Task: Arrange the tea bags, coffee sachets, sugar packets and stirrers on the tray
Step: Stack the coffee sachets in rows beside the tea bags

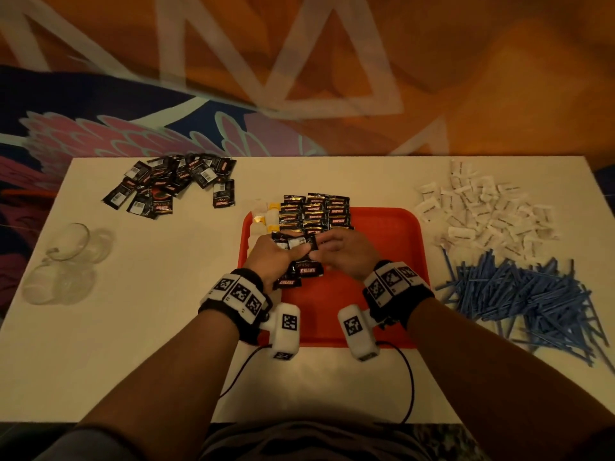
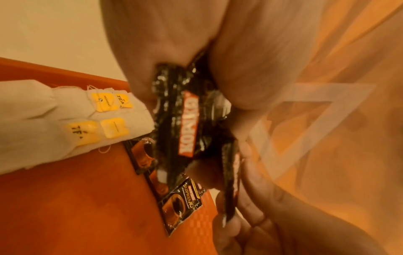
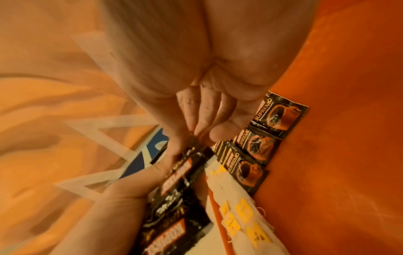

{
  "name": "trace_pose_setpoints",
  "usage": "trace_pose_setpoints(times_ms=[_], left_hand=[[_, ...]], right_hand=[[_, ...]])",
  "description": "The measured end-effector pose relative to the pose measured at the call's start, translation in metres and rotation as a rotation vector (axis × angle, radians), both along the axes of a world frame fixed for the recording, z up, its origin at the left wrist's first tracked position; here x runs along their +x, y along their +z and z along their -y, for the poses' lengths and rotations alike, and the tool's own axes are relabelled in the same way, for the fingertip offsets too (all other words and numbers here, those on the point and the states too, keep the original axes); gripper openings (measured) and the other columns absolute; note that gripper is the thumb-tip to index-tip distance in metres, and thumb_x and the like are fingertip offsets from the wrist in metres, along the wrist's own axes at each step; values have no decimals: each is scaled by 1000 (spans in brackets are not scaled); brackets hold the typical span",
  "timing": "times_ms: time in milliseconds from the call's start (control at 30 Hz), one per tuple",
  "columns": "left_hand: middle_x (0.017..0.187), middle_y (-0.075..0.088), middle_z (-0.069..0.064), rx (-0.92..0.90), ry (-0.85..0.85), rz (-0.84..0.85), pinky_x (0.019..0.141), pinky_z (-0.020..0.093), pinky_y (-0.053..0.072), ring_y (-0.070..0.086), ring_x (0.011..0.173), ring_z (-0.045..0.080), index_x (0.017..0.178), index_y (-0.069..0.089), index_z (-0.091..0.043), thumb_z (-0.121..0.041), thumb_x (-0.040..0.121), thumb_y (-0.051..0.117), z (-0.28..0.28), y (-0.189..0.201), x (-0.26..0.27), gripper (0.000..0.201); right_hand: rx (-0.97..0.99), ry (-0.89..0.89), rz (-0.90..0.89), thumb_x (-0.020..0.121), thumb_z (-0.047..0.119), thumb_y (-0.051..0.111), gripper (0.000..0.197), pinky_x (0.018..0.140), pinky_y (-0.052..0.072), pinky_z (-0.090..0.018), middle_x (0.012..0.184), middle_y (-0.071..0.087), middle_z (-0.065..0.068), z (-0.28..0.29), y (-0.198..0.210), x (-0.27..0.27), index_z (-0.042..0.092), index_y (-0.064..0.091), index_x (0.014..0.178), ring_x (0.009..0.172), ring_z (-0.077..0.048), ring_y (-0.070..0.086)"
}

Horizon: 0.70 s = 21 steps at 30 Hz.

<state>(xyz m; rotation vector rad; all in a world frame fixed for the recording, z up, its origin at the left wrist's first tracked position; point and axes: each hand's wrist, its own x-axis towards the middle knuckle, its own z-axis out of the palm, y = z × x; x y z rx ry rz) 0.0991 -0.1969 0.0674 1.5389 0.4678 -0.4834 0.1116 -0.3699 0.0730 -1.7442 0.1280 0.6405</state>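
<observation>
The left hand grips a fanned bundle of glossy black foil coffee sachets with red labels, fingers curled round them above the red plastic tray; the right hand pinches the edge of one sachet in that bundle between thumb and fingertips; on the tray's far part lie neat overlapping rows of black-and-gold foil sachets, printed with a coffee cup; just left of them sits a column of soft white paper tea bags with yellow tags, thin strings showing at their edges; the tray is a rounded rectangle with a raised rim and a fine chequered texture on its floor; it rests on a matt cream worktop; a loose heap of black sachets lies at the far left, clear glass cups near the left edge, a scatter of white paper sugar packets at the far right, and a tangled pile of thin blue stirrers nearer on the right; beyond the worktop spreads an orange and navy patterned carpet.
</observation>
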Motion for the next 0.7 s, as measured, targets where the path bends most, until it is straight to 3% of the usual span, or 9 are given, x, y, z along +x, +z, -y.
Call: trace_pose_setpoints(times_ms=[67,133,200,300,367,400,500,633,700], left_hand=[[102,76,8,22,17,52,91,45,57,72,97,26,108,71,-13,-14,86,76,7,5,-4,22],[88,74,4,100,13,97,73,34,57,71,78,19,99,71,-13,-28,89,74,15,13,-9,18],[68,65,-2,171,55,41,53,28,44,56,53,14,93,70,-14,-54,91,63,19,17,-14,41],[63,59,-1,-25,96,-188,45,23,31,41,45,12,90,71,-13,-78,86,47,20,18,-18,69],[64,56,1,-180,58,-273,42,21,30,38,43,11,87,69,-12,-71,85,57,23,22,-22,60],[62,53,2,-233,59,-269,40,21,31,37,43,11,85,66,-13,-60,88,63,25,25,-23,47],[62,53,0,-221,139,-106,37,22,31,39,42,9,89,62,-17,-24,94,68,34,29,-23,11],[64,58,1,-121,168,67,44,24,35,43,46,12,96,67,-15,-13,93,68,44,36,-25,5],[62,58,1,-111,155,122,48,25,36,44,48,14,93,67,-14,-10,92,68,49,41,-27,4]], right_hand=[[-43,8,5,80,13,78,25,64,55,-26,87,69,1,4,9,-3,11,67,103,75,-13,66],[-72,-66,64,79,11,78,18,67,54,-26,85,69,0,10,15,-6,16,67,92,75,-14,65],[-66,-193,159,77,7,79,19,65,51,-22,83,68,1,15,19,-9,19,67,85,75,-10,64],[-18,-270,290,77,0,77,23,63,54,-19,81,69,1,22,29,-16,21,69,77,69,-4,62],[-18,-206,348,78,-5,73,26,70,55,-25,88,72,-3,26,33,-21,20,72,77,77,-8,64],[-24,-168,367,79,-8,69,28,73,56,-23,92,72,-1,27,35,-25,19,73,76,83,-8,65],[-69,-160,393,80,-12,63,37,80,53,-20,103,65,6,32,35,-31,24,69,75,96,-7,61],[75,-209,169,85,5,70,24,67,52,-25,103,67,-7,38,37,-36,19,61,101,88,-17,65],[-31,-130,185,83,14,75,24,68,49,-20,99,71,-9,38,35,-38,16,66,105,87,-15,65]])
